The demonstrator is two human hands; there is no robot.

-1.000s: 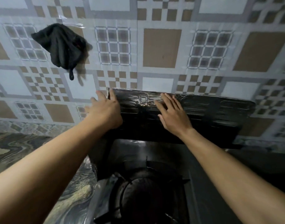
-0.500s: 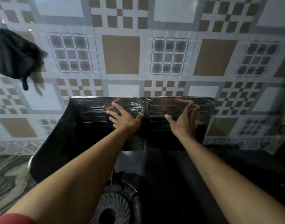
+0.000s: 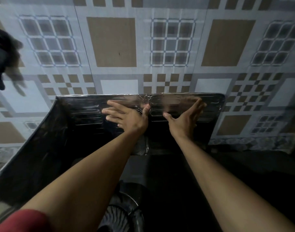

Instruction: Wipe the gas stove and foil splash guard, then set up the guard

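The foil splash guard (image 3: 208,118) stands upright against the tiled wall behind the gas stove (image 3: 168,185). Its left panel (image 3: 43,148) folds forward along the stove's left side. My left hand (image 3: 126,117) lies flat on the back panel just left of the centre fold, fingers spread. My right hand (image 3: 185,117) presses flat on the back panel right of the fold, fingers pointing up. Neither hand holds anything. A round burner (image 3: 121,213) shows dark at the bottom, between my forearms.
A black cloth (image 3: 0,54) hangs on the wall at the far left. The patterned tile wall (image 3: 111,42) fills the background. A marbled counter strip (image 3: 254,143) runs along the wall's foot on the right.
The view has shifted right, and the cloth has slid toward the left edge. Both hands moved from the guard's left part to either side of its centre fold. The left panel now angles forward.
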